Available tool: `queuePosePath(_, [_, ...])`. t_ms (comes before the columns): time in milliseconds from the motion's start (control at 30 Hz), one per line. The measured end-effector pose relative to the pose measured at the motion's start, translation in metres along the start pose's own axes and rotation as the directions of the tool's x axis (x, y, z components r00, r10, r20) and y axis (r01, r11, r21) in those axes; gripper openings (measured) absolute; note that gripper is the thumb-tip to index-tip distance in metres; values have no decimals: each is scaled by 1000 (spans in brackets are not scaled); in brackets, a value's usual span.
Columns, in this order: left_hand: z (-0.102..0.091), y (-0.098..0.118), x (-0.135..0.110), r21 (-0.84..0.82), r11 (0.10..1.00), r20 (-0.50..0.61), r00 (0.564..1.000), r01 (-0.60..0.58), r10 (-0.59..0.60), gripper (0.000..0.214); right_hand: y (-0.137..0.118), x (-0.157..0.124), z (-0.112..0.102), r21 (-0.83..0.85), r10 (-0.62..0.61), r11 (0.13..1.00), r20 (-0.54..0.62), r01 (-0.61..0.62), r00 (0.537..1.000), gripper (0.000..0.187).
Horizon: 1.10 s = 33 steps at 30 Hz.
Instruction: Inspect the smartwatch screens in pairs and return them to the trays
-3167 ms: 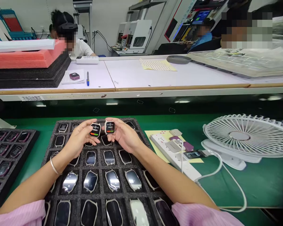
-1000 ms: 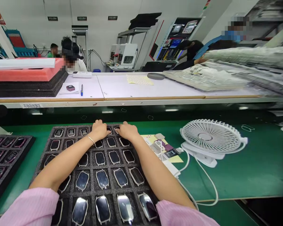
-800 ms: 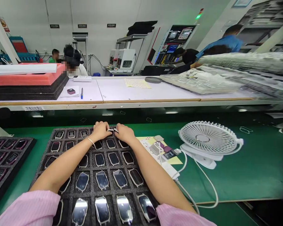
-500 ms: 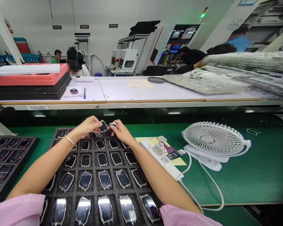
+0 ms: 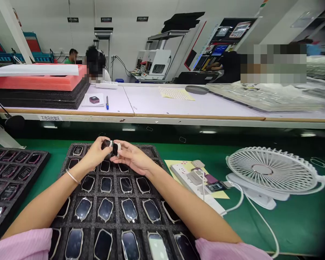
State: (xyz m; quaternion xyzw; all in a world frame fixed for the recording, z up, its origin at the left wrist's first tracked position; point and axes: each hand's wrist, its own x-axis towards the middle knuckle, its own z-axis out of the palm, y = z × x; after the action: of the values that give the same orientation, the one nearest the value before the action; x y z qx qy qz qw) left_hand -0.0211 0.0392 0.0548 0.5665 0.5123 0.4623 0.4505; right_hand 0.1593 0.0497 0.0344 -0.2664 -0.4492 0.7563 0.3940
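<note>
A black foam tray (image 5: 70,153) on the green mat holds rows of small watch bodies with dark screens, each in its own pocket. Above the tray's far rows, my left hand (image 5: 96,154) is closed on one watch body (image 5: 105,143), pinched between thumb and fingers. Close beside it, my right hand (image 5: 131,158) is closed on a second watch body (image 5: 115,148). The two pieces are held close together, almost touching, a little above the tray. A thin bracelet sits on my left wrist.
A second tray of watch bodies (image 5: 9,169) lies at the left. A white power strip (image 5: 191,178) with plugged chargers and a white desk fan (image 5: 271,173) stand to the right. Stacked foam sheets (image 5: 40,85) sit on the white bench behind, where other people work.
My hands put two lit watch bodies back at the tray's far rows, then picked up two dark ones and lifted them toward me. The camera view shifted slightly.
</note>
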Motion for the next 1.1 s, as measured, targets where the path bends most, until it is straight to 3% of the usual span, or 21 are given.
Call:
queuePosePath(67, [0,-7,-3,157,983,-14,995,-91,95,26,5,-2,-2,-5,-26,1000,21,26,999,50])
queuePosePath(167, [1,-16,-6,272,954,12,991,-128,130,29,12,-8,-7,7,-44,999,74,44,996,51])
queuePosePath(400, [8,-25,-17,229,959,-13,985,-167,174,32,17,-16,-11,72,-62,996,163,50,985,51])
queuePosePath(633, [9,-20,-22,215,964,-7,987,-154,160,33,14,-18,-14,94,-72,994,149,58,986,51])
queuePosePath(1100, [11,-7,-29,354,920,6,985,-165,174,34,13,-20,-13,95,-84,993,201,66,976,48])
